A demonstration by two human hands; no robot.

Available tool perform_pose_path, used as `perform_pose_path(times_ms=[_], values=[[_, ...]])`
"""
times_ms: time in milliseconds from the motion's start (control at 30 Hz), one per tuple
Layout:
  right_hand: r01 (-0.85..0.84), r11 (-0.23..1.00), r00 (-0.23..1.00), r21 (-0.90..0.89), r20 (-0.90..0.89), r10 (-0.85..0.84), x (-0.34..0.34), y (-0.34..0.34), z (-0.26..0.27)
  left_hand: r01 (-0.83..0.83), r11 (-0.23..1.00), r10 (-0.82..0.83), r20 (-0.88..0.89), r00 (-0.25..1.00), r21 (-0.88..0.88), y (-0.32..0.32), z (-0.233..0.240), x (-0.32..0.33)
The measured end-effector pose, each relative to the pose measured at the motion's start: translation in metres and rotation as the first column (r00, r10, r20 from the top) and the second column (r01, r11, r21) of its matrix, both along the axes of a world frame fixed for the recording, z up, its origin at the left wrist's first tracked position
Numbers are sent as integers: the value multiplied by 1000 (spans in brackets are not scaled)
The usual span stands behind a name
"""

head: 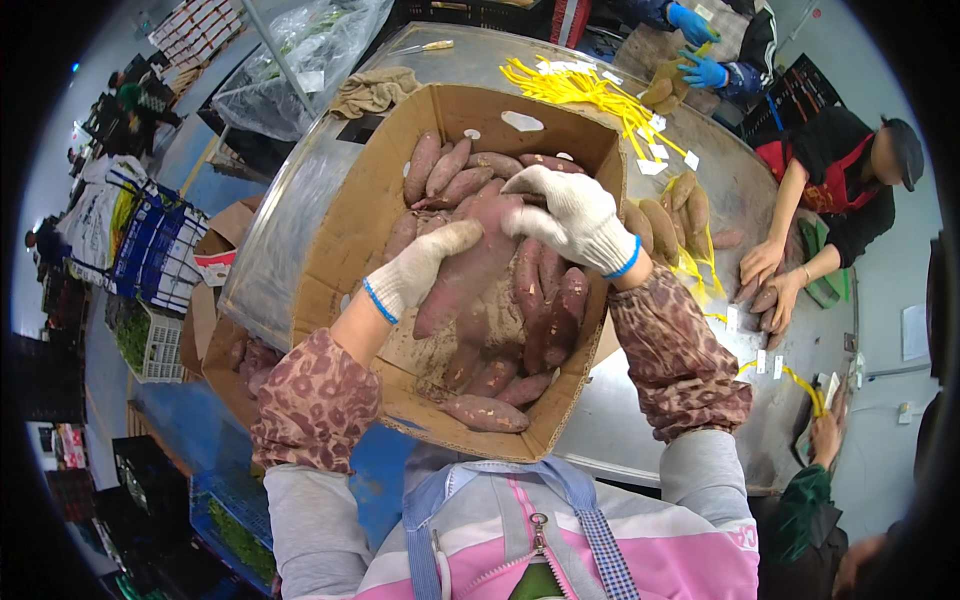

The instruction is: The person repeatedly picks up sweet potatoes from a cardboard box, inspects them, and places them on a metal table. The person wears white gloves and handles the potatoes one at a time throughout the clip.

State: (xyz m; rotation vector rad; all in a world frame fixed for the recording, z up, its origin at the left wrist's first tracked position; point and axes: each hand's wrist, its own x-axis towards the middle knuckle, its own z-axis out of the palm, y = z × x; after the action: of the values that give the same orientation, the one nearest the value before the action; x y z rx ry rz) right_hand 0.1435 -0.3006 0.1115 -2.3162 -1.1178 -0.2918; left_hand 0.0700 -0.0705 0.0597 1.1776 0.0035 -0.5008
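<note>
A cardboard box (330, 247) stands before me with reddish-purple sweet potatoes (559, 315) inside, some along its far wall and others at the right and near sides. Above it, one large sweet potato (465, 281), blurred by motion, is held between my gloved hands. My left hand (427, 259) grips its left side, the thumb on top and the fingers mostly hidden underneath. At its upper end, my right hand (570, 214) curls round it. Both hands wear white knit gloves with blue cuffs. Brown dirt covers the bare part of the box floor.
The box rests on a metal table (622, 405). Yellow net bags (570, 86) with white tags lie beyond it, and filled net bags (682, 217) to its right. A knife (427, 46) and a brown cloth (375, 90) lie at the far left. Co-workers' hands (772, 281) handle sweet potatoes at the right.
</note>
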Motion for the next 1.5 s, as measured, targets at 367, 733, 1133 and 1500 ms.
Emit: perform_pose_path(times_ms=[367, 733, 1133, 1500], values=[[261, 903, 836, 341, -547, -35, 21, 37, -38, -25, 978, 36, -49, 998, 207, 1, 9, 3], [259, 571, 279, 779, -626, 728, 27, 21, -40, -222, 964, 223, -14, 975, -145, -5, 17, -4], [91, 902, 347, 423, -862, 369, 25, 37, -68, -269, 714, 371, 24, 928, -646, 11, -15, 32], [195, 932, 320, 307, -918, 235, 7, 38, -36, -420, 903, 424, 23, 906, -89, 8, -16, 29]])
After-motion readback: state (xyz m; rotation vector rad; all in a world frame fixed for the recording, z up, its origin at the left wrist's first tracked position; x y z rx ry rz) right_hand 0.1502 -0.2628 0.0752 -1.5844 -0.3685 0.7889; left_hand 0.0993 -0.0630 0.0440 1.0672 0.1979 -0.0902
